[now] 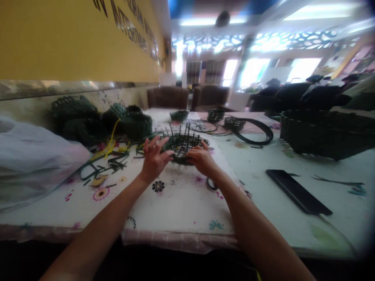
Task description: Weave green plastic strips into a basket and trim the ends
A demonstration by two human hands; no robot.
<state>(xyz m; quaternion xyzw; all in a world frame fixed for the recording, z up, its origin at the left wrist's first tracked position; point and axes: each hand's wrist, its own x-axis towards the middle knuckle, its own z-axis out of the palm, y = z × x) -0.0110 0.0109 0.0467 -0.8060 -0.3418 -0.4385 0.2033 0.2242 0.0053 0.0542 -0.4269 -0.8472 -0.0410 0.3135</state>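
- Beneath everything, a white tablecloth (175,212), flat, flower-printed.
- On the right, a big dark basket (325,134) of flat strips, seemingly full-walled.
- On the tablecloth, between both hands, an unfinished basket (184,146), round, open-meshed: low wall apparently woven, upright strips (187,132) bare, so upper wall probably left.
- At near edge: left hand (154,158), fingers spread; right hand (202,157), fingers bent, cannot tell if pinching.
- Beside, thin offcuts (117,162), dark, narrow.

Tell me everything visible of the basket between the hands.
The basket is dark green openwork of narrow strips that look like plastic. Some strip ends stand up from it, unwoven. It opens upward and appears to rest on the flowered tablecloth. The left hand, fingers spread, has its thumb at the near edge; the right hand is there too. Blur hides finer detail.
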